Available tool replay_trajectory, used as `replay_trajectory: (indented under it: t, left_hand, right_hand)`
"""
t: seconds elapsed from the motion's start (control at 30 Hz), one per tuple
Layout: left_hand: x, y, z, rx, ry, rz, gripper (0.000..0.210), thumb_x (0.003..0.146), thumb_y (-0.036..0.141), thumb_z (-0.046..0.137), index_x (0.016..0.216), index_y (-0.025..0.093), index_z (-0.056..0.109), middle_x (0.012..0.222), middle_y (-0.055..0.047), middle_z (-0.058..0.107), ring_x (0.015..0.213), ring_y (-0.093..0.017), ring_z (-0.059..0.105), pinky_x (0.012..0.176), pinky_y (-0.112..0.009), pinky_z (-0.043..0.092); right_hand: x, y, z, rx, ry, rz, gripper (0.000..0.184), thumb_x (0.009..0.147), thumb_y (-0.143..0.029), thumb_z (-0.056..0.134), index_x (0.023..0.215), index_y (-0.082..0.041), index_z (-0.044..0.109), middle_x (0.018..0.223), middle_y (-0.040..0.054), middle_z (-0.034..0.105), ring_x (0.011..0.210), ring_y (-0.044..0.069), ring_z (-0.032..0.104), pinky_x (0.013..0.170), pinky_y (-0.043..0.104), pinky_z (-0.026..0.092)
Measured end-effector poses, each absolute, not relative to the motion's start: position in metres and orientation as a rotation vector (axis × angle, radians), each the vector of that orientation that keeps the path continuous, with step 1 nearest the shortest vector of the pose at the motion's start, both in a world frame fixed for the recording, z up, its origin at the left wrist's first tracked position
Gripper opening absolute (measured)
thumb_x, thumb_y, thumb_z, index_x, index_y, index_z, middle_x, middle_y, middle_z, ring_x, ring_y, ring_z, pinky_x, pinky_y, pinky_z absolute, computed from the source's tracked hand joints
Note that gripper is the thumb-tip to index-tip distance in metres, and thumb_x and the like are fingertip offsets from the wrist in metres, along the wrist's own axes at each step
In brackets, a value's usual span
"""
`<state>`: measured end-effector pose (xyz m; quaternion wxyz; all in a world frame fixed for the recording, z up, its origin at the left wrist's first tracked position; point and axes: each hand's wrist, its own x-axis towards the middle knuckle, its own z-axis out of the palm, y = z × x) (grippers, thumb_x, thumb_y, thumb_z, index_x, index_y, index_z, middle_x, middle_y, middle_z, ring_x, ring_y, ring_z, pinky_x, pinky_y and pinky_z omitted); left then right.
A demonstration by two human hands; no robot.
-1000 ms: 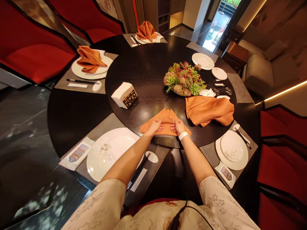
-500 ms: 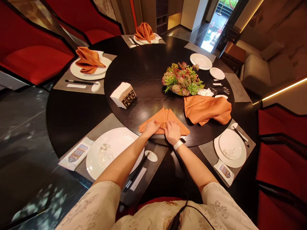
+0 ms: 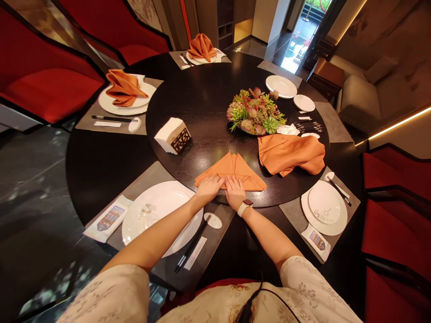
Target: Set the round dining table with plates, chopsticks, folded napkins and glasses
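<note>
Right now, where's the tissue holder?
In the head view, the tissue holder stands left on the turntable, beyond and left of the nearest orange napkin.

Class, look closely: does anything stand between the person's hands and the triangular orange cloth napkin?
Nothing visible does: the left hand and right hand touch the triangular orange cloth napkin directly. The bunched orange cloth lies off to its right, apart from it.

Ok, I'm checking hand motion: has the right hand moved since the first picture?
Yes: judged against the flowers, the right hand has shifted to the wearer's left and nearer their body.
</note>
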<state>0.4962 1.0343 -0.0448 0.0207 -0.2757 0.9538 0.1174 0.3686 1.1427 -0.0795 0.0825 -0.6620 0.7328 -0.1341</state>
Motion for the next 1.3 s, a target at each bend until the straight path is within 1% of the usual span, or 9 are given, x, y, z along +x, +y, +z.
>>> replay_trajectory:
  t: [0.17,0.27,0.43,0.6,0.73,0.83,0.97,1.17,1.3]
  left_hand:
    - [0.479,1.026,-0.016,-0.769,3.085,0.274,0.025,0.086,0.012,0.046,0.092,0.014,0.070,0.091,-0.017,0.071,0.094,-0.032,0.065,0.092,-0.048,0.045]
    - [0.468,1.027,0.019,-0.750,3.281,0.210,0.022,0.087,0.014,0.049,0.082,0.017,0.070,0.085,-0.014,0.070,0.094,-0.029,0.064,0.105,-0.051,0.039]
    - [0.468,1.041,0.083,-0.963,3.717,0.150,0.021,0.087,0.023,0.057,0.105,0.022,0.069,0.117,-0.010,0.066,0.115,-0.027,0.057,0.112,-0.051,0.034]
    - [0.473,1.054,0.102,-1.021,3.753,0.440,0.027,0.085,0.024,0.060,0.111,0.021,0.065,0.124,-0.011,0.060,0.115,-0.026,0.057,0.102,-0.045,0.046]
    - [0.473,1.062,0.083,-0.860,3.581,0.751,0.029,0.088,0.026,0.055,0.115,0.019,0.063,0.130,-0.012,0.058,0.119,-0.025,0.057,0.102,-0.041,0.047]
    - [0.470,1.062,0.062,-0.853,3.307,0.979,0.032,0.088,0.028,0.053,0.118,0.020,0.062,0.122,-0.009,0.064,0.109,-0.023,0.063,0.096,-0.037,0.050]
    - [0.448,1.054,0.029,-0.975,2.944,1.158,0.031,0.089,0.027,0.051,0.114,0.017,0.064,0.101,-0.007,0.071,0.081,-0.018,0.067,0.079,-0.031,0.052]
    - [0.388,1.045,-0.022,-1.069,2.733,0.958,0.023,0.087,0.018,0.051,0.102,0.014,0.068,0.099,-0.011,0.072,0.091,-0.021,0.066,0.081,-0.028,0.047]
    - [0.371,1.038,-0.042,-1.009,2.622,0.970,0.017,0.081,0.015,0.058,0.091,0.015,0.070,0.091,-0.009,0.073,0.081,-0.020,0.065,0.073,-0.026,0.046]
  right_hand:
    - [0.376,1.126,-0.072,-1.577,2.148,-0.694,0.052,0.090,-0.005,0.042,0.139,-0.012,0.054,0.147,0.0136,0.053,0.144,0.027,0.038,0.123,0.049,0.022]
    - [0.370,1.108,-0.055,-1.102,1.955,-1.133,0.048,0.084,-0.003,0.043,0.128,-0.013,0.062,0.132,0.0130,0.065,0.129,0.024,0.056,0.116,0.043,0.036]
    - [0.335,1.090,-0.012,-0.460,1.199,-1.572,0.029,0.080,-0.009,0.051,0.105,-0.018,0.064,0.100,0.0034,0.075,0.092,0.018,0.070,0.091,0.035,0.056]
    - [0.308,1.099,-0.004,-0.278,0.973,-1.617,0.027,0.075,-0.006,0.058,0.098,-0.018,0.063,0.095,0.0019,0.075,0.088,0.016,0.070,0.085,0.029,0.057]
    - [0.296,1.122,-0.033,-0.176,1.273,-1.442,0.015,0.081,-0.010,0.056,0.093,-0.016,0.061,0.086,0.0039,0.072,0.075,0.013,0.068,0.078,0.026,0.056]
    - [0.284,1.151,-0.053,-0.328,1.747,-1.306,0.021,0.086,-0.017,0.053,0.106,-0.015,0.060,0.091,0.0070,0.069,0.074,0.015,0.066,0.078,0.031,0.056]
    - [0.283,1.188,-0.064,-1.160,2.291,-1.009,0.042,0.083,-0.018,0.056,0.125,-0.014,0.059,0.117,0.0164,0.063,0.105,0.026,0.061,0.097,0.044,0.049]
    - [0.318,1.200,-0.065,-1.856,2.282,-0.554,0.058,0.082,-0.025,0.065,0.137,-0.012,0.052,0.149,0.0222,0.039,0.138,0.036,0.033,0.112,0.050,0.033]
    - [0.327,1.198,-0.070,-1.959,2.191,-0.517,0.055,0.080,-0.025,0.069,0.132,-0.013,0.056,0.141,0.0230,0.045,0.132,0.035,0.037,0.109,0.051,0.033]
